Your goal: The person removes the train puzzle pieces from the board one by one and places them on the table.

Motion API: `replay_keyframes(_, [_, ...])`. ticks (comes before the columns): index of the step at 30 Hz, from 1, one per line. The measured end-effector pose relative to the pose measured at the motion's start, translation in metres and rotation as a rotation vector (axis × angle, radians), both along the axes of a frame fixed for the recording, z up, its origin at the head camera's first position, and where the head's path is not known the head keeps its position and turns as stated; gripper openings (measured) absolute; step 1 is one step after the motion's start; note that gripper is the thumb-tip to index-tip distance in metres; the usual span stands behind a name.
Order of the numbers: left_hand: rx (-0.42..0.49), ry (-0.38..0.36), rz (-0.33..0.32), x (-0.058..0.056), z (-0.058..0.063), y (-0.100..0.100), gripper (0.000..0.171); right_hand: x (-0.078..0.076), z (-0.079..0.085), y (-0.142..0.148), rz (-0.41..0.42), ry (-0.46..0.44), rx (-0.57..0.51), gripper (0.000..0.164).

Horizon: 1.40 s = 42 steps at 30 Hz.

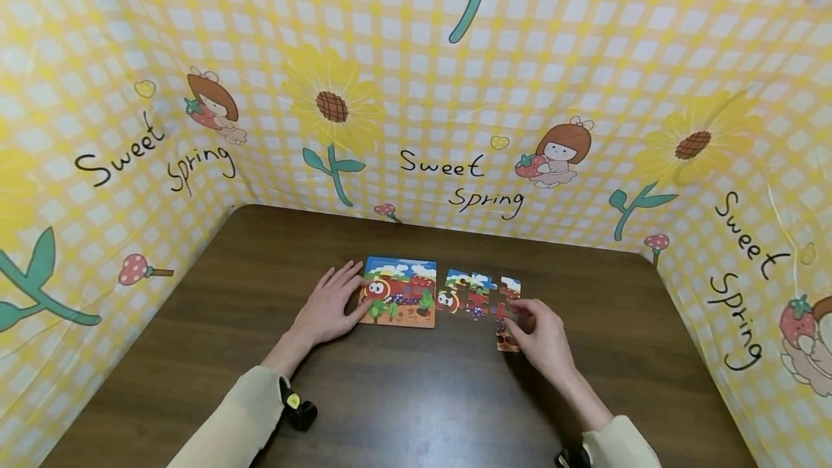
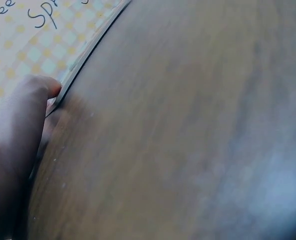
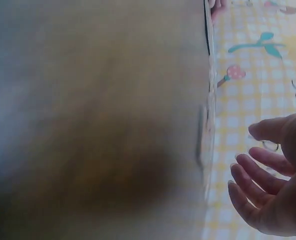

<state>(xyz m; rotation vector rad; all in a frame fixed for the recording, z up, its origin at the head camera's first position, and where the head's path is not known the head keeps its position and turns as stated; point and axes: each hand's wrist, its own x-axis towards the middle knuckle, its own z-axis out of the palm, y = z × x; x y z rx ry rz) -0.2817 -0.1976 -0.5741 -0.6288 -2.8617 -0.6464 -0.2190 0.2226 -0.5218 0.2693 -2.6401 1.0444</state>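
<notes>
A square picture board (image 1: pixel 399 293) with a cartoon train lies on the brown table. My left hand (image 1: pixel 333 305) rests at its left side, fingers extended and the thumb over the lower left corner. Right of the board are joined jigsaw pieces (image 1: pixel 466 298) showing a white-eyed face, sky and clouds. A separate upright strip of puzzle pieces (image 1: pixel 508 342) lies a little further right. My right hand (image 1: pixel 542 331) is at this strip, thumb and forefinger tips over its middle and partly hiding it. In the right wrist view those fingertips (image 3: pixel 255 131) stand apart, with no piece visible between them.
A brown wooden table (image 1: pixel 390 396) stands against a yellow checked cloth (image 1: pixel 416 92) that rises behind it and on both sides. Dark wrist devices (image 1: pixel 302 414) sit at both cuffs. The far table edge meets the cloth.
</notes>
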Motion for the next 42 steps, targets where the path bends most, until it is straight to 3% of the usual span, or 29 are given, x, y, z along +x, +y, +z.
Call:
replay_keyframes(6, [0.002, -0.001, 0.005, -0.001, -0.001, 0.000, 0.049, -0.012, 0.004, -0.026, 0.156, 0.077, 0.021, 0.032])
replay_keyframes(11, [0.001, -0.007, 0.006, -0.001, -0.001, 0.000, 0.049, -0.030, -0.011, -0.045, 0.290, 0.151, 0.043, 0.040])
replay_keyframes(21, [-0.001, 0.000, 0.011, 0.000, 0.000, 0.000, 0.049, -0.039, 0.008, -0.102, 0.333, -0.135, 0.064, 0.054])
replay_keyframes(32, [-0.003, 0.005, 0.009, -0.001, 0.001, 0.001, 0.048, -0.055, -0.003, -0.129, 0.457, -0.220, 0.030, 0.058])
replay_keyframes(35, [-0.002, 0.001, 0.007, -0.001, 0.001, 0.001, 0.048, -0.060, -0.009, -0.135, 0.477, -0.217, 0.023, 0.058])
replay_keyframes(42, [0.003, -0.003, 0.003, -0.001, 0.000, 0.001, 0.049, -0.083, -0.051, -0.145, 0.487, -0.103, 0.075, 0.065])
